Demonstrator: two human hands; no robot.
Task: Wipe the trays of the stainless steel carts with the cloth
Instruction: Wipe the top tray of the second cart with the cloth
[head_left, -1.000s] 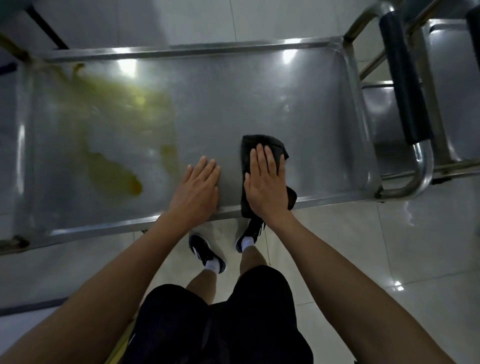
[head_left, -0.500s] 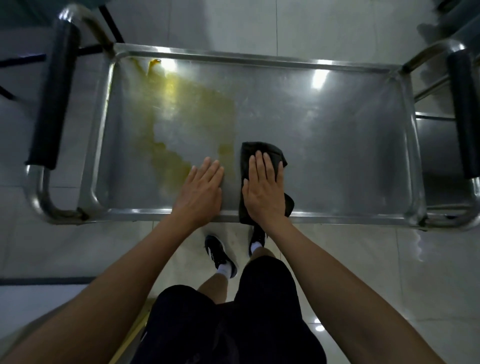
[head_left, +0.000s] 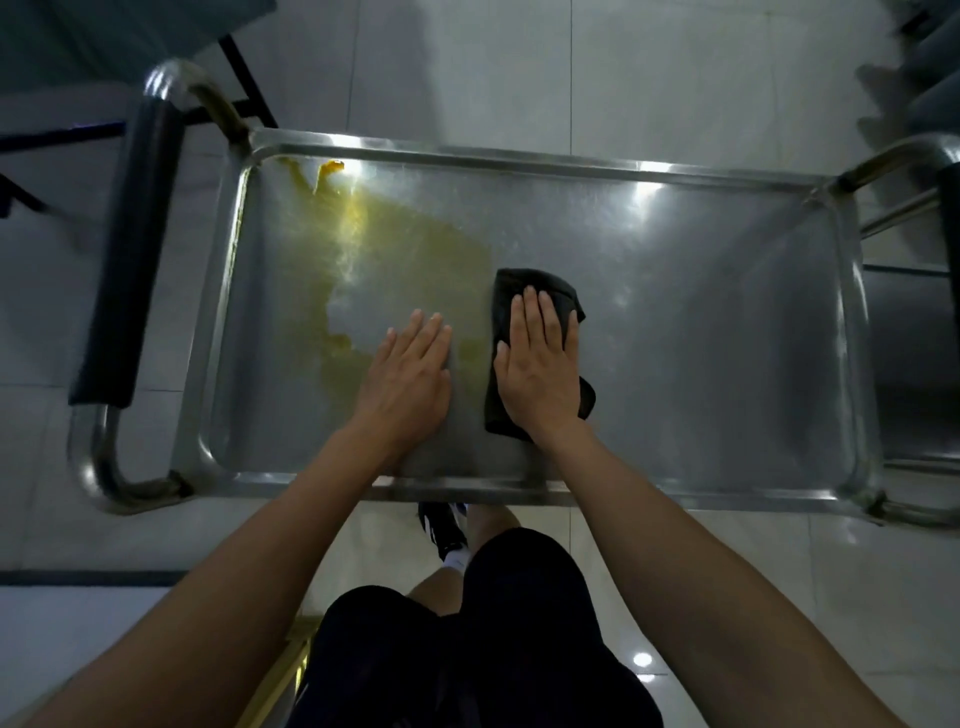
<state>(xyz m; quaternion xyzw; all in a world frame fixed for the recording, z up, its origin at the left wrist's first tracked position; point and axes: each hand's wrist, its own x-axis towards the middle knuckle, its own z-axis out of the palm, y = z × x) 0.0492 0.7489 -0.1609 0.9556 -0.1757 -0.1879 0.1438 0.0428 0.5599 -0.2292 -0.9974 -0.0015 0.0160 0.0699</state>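
Observation:
A stainless steel cart tray (head_left: 701, 322) fills the middle of the head view. A yellow-green spill (head_left: 384, 249) spreads over its left half, from the far left corner toward the near middle. A dark folded cloth (head_left: 540, 291) lies on the tray just right of the spill. My right hand (head_left: 540, 369) presses flat on the cloth with straight fingers. My left hand (head_left: 410, 379) rests flat on the bare tray beside it, at the spill's near edge, holding nothing.
The cart's left handle (head_left: 130, 260) has a black grip on a steel tube. A second cart (head_left: 919, 322) stands against the right end, its black grip at the frame's edge. Pale floor tiles (head_left: 467, 67) surround the cart. My legs and a shoe (head_left: 441, 530) are under the near rim.
The view has swung so the whole tray now shows. Both hands have slid further in from the near rim, the cloth moving with my right hand.

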